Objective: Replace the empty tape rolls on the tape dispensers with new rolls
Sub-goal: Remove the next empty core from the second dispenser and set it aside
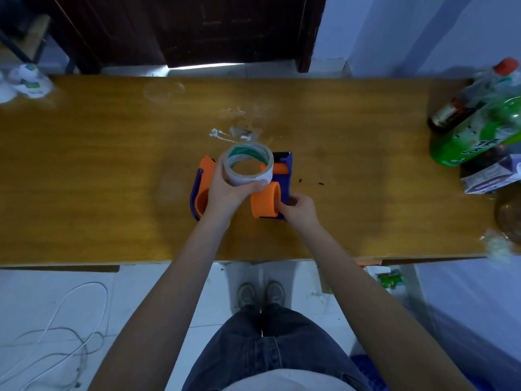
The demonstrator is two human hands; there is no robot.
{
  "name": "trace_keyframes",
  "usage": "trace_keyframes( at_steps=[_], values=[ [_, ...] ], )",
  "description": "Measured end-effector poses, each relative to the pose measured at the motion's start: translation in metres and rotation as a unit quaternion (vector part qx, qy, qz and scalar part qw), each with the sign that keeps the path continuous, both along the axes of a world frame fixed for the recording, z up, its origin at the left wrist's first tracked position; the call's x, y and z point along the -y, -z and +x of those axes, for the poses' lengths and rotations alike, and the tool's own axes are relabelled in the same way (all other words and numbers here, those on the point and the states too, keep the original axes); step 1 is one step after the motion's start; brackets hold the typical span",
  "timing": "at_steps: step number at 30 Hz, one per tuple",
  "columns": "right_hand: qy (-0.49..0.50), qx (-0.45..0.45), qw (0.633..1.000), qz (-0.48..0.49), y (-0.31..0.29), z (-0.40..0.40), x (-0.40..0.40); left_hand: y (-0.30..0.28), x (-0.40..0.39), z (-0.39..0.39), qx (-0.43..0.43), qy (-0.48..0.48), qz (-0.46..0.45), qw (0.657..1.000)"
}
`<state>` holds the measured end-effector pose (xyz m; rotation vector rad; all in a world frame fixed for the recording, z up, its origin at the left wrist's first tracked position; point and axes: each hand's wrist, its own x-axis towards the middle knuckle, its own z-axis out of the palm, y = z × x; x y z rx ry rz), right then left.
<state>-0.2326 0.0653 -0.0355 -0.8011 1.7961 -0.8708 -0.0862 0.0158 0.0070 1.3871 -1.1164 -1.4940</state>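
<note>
— Clutter first: what's around the work?
— Bottles [476, 114] and a carton [492, 176] at the desk [112, 165] far right, white containers [26, 80] at far left, well apart from the hands. Scraps of torn tape [231, 134] lie just behind the dispensers. Nothing blocks the middle.
— Where's the new roll, which way does it face?
— Tape roll [248, 165] is in the left hand [225, 190], held above the desk center, fingers wrapped round the rim, thumb pressed on the near side. Its hole faces up toward the camera, axis roughly vertical, tilted a bit.
— Dispensers?
— Two, blue w/ orange parts. Right dispenser [277, 190] sits long axis front-to-back, orange hub toward the person, roller end away. Right hand [298, 210] has its fingers curled on the near end, by the hub.
— Hidden bits?
— Left dispenser [201, 190] is mostly covered by the left hand and wrist; can't tell its layout. Roll also hides the gap between them. Edges of frame are blurred.
</note>
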Motion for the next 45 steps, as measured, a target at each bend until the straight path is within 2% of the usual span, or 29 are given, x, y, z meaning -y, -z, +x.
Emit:
trace_keyframes(
  at_steps=[3, 6, 12, 18, 24, 26, 29, 32, 34, 35, 37, 41, 45],
  values=[
    [-0.011, -0.088, 0.996, 0.016, 0.005, 0.004, 0.007, 0.005, 0.003, -0.006, 0.035, 0.02, -0.036, 0.999],
    [-0.045, -0.137, 0.988, 0.053, 0.013, 0.005, 0.009, 0.012, 0.004, -0.007, 0.054, 0.034, -0.048, 0.997],
    [-0.088, -0.172, 0.977, 0.094, 0.019, 0.005, 0.014, 0.02, -0.001, -0.005, 0.091, 0.062, -0.063, 0.992],
    [-0.098, -0.193, 0.972, 0.087, 0.024, 0.007, 0.012, 0.021, -0.003, -0.004, 0.096, 0.066, -0.057, 0.992],
    [-0.115, -0.229, 0.958, 0.126, 0.026, 0.005, 0.012, 0.018, -0.001, -0.004, 0.099, 0.068, -0.06, 0.991],
    [-0.089, -0.211, 0.967, 0.114, 0.025, 0.001, 0.009, 0.013, -0.001, -0.002, 0.097, 0.067, -0.071, 0.991],
    [-0.006, -0.162, 0.986, 0.025, 0.012, -0.006, 0.0, 0.005, -0.01, 0.009, 0.089, 0.037, -0.083, 0.992],
    [0.042, 0.022, 0.996, -0.076, -0.021, -0.003, -0.001, 0.004, -0.023, 0.025, 0.076, 0.005, -0.086, 0.993],
    [-0.041, 0.139, 0.987, -0.073, -0.045, 0.008, 0.006, 0.003, -0.032, 0.033, 0.068, -0.01, -0.079, 0.995],
    [-0.092, 0.161, 0.981, -0.06, -0.052, 0.015, 0.011, 0.001, -0.035, 0.037, 0.058, -0.014, -0.074, 0.995],
    [-0.156, 0.155, 0.974, -0.047, -0.063, 0.032, 0.021, -0.003, -0.042, 0.048, 0.032, -0.022, -0.073, 0.997],
    [-0.196, 0.174, 0.962, -0.071, -0.071, 0.064, 0.028, -0.013, -0.055, 0.083, -0.006, -0.06, -0.028, 0.998],
    [-0.218, 0.191, 0.954, -0.071, -0.068, 0.106, 0.025, -0.018, -0.068, 0.12, -0.046, -0.217, 0.06, 0.973]
  ],
)
